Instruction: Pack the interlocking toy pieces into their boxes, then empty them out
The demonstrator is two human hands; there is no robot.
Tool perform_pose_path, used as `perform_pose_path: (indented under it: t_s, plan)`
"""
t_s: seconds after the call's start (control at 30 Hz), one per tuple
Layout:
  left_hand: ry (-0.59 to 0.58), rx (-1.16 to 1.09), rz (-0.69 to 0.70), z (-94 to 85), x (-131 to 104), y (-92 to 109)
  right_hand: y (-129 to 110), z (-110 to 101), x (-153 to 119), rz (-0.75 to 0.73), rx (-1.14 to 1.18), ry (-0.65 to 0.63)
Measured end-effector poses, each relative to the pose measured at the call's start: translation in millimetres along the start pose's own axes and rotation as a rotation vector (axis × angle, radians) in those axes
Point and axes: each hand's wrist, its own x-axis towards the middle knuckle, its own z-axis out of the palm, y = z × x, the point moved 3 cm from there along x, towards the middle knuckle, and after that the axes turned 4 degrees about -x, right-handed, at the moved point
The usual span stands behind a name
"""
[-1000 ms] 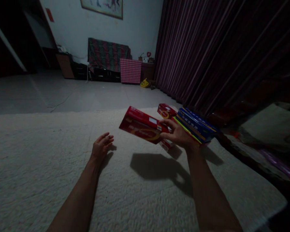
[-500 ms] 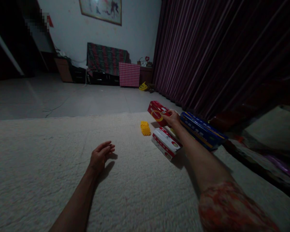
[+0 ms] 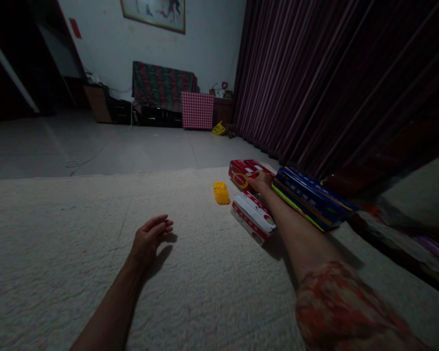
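My right hand (image 3: 260,182) is at the red box (image 3: 239,174), its fingers closed on the near side of it. Another red box lies right behind, partly hidden. Nearer to me, a white and red box (image 3: 254,214) rests on the pale quilted cover (image 3: 190,273), beneath my right forearm in the view. To the right of that forearm is a dark blue package (image 3: 312,197) with a yellow-green lower edge. A small yellow object (image 3: 221,193) lies left of the boxes. My left hand (image 3: 151,236) hovers low over the cover at the left, fingers loosely apart and holding nothing.
Beyond the cover's far edge is a tiled floor (image 3: 161,148) with a thin cable. A low cabinet (image 3: 120,112) and a red checked cloth (image 3: 197,111) stand by the wall. Purple curtains (image 3: 289,73) hang at the right, above dark furniture.
The red box in my right hand has moved down and slightly right, beside another red box that now shows. The view has shifted a little. My left hand has hardly moved.
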Motion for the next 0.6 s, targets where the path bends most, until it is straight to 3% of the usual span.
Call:
perform_pose_path:
  t_s: [0.1,0.37,0.5,0.6]
  plan:
    - [0.009,0.009,-0.01,-1.2,1.2,-1.1,2.0,5.3,1.5,0.063,-0.026,-0.027]
    - [-0.007,0.045,-0.002,-2.4,0.9,-3.3,0.2,8.3,-6.5,0.032,-0.076,-0.076]
    - [-0.017,0.053,-0.004,-1.2,1.8,-3.1,-6.1,-17.4,-20.0,-0.076,-0.118,-0.063]
    - [-0.02,0.05,-0.007,-0.9,2.2,-3.4,-7.7,-42.3,-44.0,-0.177,-0.07,-0.203]
